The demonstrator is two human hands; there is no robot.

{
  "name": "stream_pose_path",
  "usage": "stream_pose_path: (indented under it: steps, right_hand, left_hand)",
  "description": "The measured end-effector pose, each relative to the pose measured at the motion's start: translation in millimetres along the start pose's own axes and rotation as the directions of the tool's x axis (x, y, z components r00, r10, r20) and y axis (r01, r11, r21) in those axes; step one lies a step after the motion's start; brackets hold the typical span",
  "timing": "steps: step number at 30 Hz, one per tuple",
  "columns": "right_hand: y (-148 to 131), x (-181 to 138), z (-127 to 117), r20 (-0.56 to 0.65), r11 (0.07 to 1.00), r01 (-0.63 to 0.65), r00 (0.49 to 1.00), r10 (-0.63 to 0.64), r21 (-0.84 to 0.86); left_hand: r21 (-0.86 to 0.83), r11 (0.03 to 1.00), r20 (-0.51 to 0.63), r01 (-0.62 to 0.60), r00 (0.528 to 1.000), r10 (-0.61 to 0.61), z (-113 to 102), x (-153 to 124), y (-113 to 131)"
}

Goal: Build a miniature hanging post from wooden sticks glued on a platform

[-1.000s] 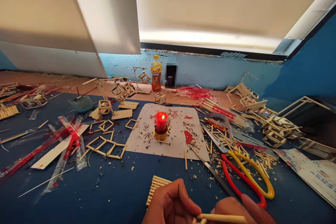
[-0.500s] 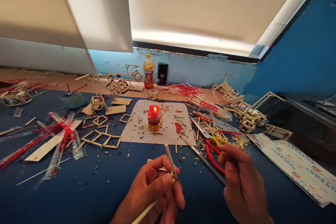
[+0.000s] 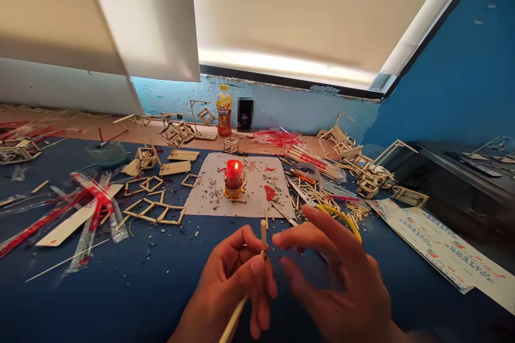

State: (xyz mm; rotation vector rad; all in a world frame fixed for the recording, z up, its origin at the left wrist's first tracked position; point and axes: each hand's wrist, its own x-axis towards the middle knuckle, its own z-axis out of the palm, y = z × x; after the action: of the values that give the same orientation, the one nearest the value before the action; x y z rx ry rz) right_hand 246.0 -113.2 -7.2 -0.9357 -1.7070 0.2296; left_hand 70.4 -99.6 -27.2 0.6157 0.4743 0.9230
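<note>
My left hand (image 3: 225, 284) is closed in a pinch around thin wooden sticks. One short stick (image 3: 263, 231) points up from the fingertips, with a dark mark at its foot. A longer stick (image 3: 233, 319) slants down out of the same grip; how the two meet is partly hidden by my fingers. My right hand (image 3: 341, 268) is just right of the upright stick, fingers spread and holding nothing. Beyond both hands, a lit red candle (image 3: 234, 174) stands in a gold holder on a sheet of pale card (image 3: 279, 208) strewn with burnt bits.
Behind my right hand lie pliers with a yellow handle (image 3: 348, 221) among cut sticks. Stick frames (image 3: 161, 209) lie left of the card, near red plastic wrappers (image 3: 92, 195). A drink bottle (image 3: 224, 112) stands by the wall. Printed sheets (image 3: 422, 246) lie at right.
My right hand has moved left toward the stick, and its fingers have spread from a closed pose. The short stick in my left hand now stands more upright. The view has shifted slightly.
</note>
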Motion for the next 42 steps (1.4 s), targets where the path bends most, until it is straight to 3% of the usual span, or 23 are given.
stream_pose_path:
  steps: [11,19,23,26,29,33,38,42]
  right_hand:
    - [-9.6,-12.5,21.9,-0.181,0.997,-0.073,0.981,0.066,-0.03]
    - [-4.7,-13.7,24.1,-0.184,0.998,-0.041,0.982,0.034,-0.039]
    - [-1.1,-12.5,14.9,-0.199,0.987,-0.065,0.979,0.035,-0.144]
    - [10.8,-3.3,-4.5,-0.135,0.958,-0.09,0.989,0.055,-0.273]
    - [31.3,15.2,-29.7,0.001,0.918,-0.043,0.999,0.047,-0.394]
    - [58.7,41.4,-52.6,0.211,0.918,-0.136,0.951,0.226,-0.372]
    - [81.3,61.3,-54.0,0.327,0.924,-0.245,0.883,0.338,-0.293]
    - [88.8,64.3,-48.2,0.334,0.913,-0.339,0.853,0.401,-0.228]
  left_hand:
    - [0.086,0.995,0.009,-0.058,0.998,0.057,-2.2,4.9,-8.4]
    - [0.179,0.983,0.03,-0.048,0.999,0.044,3.8,3.3,-6.4]
    - [0.18,0.974,-0.076,-0.14,0.985,0.156,-0.6,0.8,3.2]
    - [0.291,0.926,-0.215,-0.241,0.927,0.308,-11.1,-6.8,20.0]
    - [0.419,0.869,-0.235,-0.262,0.893,0.383,-25.6,-15.5,36.4]
    - [0.488,0.836,-0.349,-0.253,0.821,0.452,-43.0,-15.9,48.3]
    - [0.494,0.828,-0.379,-0.264,0.792,0.479,-48.9,-3.9,51.2]
    - [0.466,0.842,-0.405,-0.273,0.78,0.477,-45.4,-0.1,47.1]
